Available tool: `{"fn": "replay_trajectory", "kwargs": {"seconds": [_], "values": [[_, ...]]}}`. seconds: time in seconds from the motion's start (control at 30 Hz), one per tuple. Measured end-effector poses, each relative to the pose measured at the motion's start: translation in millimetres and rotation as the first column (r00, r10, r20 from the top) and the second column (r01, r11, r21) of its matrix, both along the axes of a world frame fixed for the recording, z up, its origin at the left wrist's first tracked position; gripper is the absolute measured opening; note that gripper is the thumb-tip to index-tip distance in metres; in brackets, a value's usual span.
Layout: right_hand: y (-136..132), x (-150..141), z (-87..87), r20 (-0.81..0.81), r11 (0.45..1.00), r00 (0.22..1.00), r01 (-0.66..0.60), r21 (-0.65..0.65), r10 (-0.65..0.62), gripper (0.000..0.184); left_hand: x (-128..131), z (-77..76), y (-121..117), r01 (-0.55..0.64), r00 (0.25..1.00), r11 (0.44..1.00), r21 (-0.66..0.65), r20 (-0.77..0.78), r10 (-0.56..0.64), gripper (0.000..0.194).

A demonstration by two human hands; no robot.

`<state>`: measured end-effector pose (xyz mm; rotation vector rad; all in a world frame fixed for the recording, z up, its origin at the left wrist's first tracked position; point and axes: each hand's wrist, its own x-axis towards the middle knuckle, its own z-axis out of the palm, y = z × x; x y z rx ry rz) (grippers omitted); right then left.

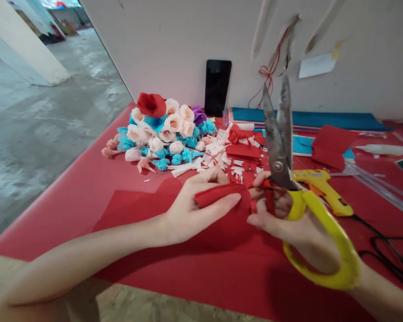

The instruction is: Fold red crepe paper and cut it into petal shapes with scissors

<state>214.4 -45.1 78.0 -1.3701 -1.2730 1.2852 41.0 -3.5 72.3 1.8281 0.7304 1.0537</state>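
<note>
My left hand [196, 214] pinches a folded piece of red crepe paper [218, 195] between thumb and fingers. Yellow-handled scissors [279, 165] hang on my right hand [289, 221], with their blades pointing up and slightly apart. The fingers of that hand are also closed around narrow red paper scraps [270, 199], close to the edge of the folded piece. Beneath both hands lies a larger red sheet [121, 214] on the red tabletop [63, 201].
Paper flowers [173, 123] in white, blue, red and purple are heaped at the back left, beside cut scraps [218, 154]. A black phone [217, 87] leans on the wall. A yellow glue gun [329, 190] with a black cord [379, 237] lies at right, near a white bottle [383, 149].
</note>
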Motion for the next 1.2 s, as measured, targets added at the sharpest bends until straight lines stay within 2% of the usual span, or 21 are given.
{"fn": "replay_trajectory", "kwargs": {"seconds": [0.1, 0.23, 0.33, 0.47, 0.57, 0.67, 0.73, 0.8, 0.87, 1.07, 1.13, 1.2], "values": [[-2.3, -7.3, -5.9, -0.13, 0.998, 0.991, 0.008, -0.069, -0.017, 0.045, 4.4, -8.3, -2.6, 0.013, 1.0, 0.998, -0.055, -0.005, -0.014, 0.023], [-3.0, -11.6, -10.1, -0.216, 0.999, 0.976, 0.005, -0.034, -0.013, 0.036, 6.0, -16.0, -6.4, 0.107, 0.994, 0.991, -0.081, 0.015, -0.106, 0.019], [0.0, -8.3, -9.2, -0.136, 1.0, 0.991, 0.009, 0.023, -0.005, 0.03, 5.2, -17.8, -6.9, 0.151, 0.988, 0.985, -0.083, -0.008, -0.152, 0.015], [5.2, 0.9, -4.1, 0.037, 0.997, 0.999, -0.017, 0.072, 0.015, 0.026, 5.4, -16.5, -4.9, 0.096, 0.994, 0.977, -0.188, -0.025, -0.103, 0.017], [8.4, 6.8, -1.4, 0.127, 0.997, 0.991, -0.053, 0.052, 0.046, 0.029, 6.9, -13.7, -2.5, 0.089, 0.991, 0.929, -0.358, -0.065, -0.12, 0.016], [10.5, 9.2, -1.1, 0.156, 0.997, 0.984, -0.082, -0.005, 0.082, 0.027, 7.7, -10.7, 0.8, 0.184, 0.957, 0.837, -0.515, -0.102, -0.272, 0.011], [11.2, 9.4, -1.3, 0.137, 0.993, 0.984, -0.111, -0.029, 0.114, 0.027, 7.4, -9.7, 3.4, 0.24, 0.918, 0.79, -0.564, -0.133, -0.374, 0.011], [11.9, 9.0, -1.4, 0.114, 0.993, 0.986, -0.115, -0.039, 0.119, 0.028, 6.4, -9.8, 6.3, 0.295, 0.873, 0.787, -0.541, -0.182, -0.452, 0.019], [12.8, 8.8, -1.6, 0.097, 0.994, 0.99, -0.098, -0.042, 0.101, 0.029, 4.8, -10.5, 9.7, 0.356, 0.836, 0.813, -0.461, -0.232, -0.498, 0.026], [14.5, 10.6, -3.1, 0.143, 0.996, 0.986, -0.088, -0.028, 0.091, 0.029, -2.2, -8.8, 19.0, 0.473, 0.758, 0.831, -0.291, -0.347, -0.553, 0.034], [13.6, 12.1, -3.3, 0.094, 0.997, 0.993, -0.076, -0.024, 0.077, 0.022, -4.8, -6.9, 20.3, 0.458, 0.778, 0.844, -0.28, -0.334, -0.533, 0.036], [12.4, 13.3, -3.1, 0.003, 0.996, 0.997, -0.08, -0.043, 0.08, 0.023, -6.9, -5.4, 21.5, 0.364, 0.857, 0.876, -0.315, -0.254, -0.447, 0.04]]}}
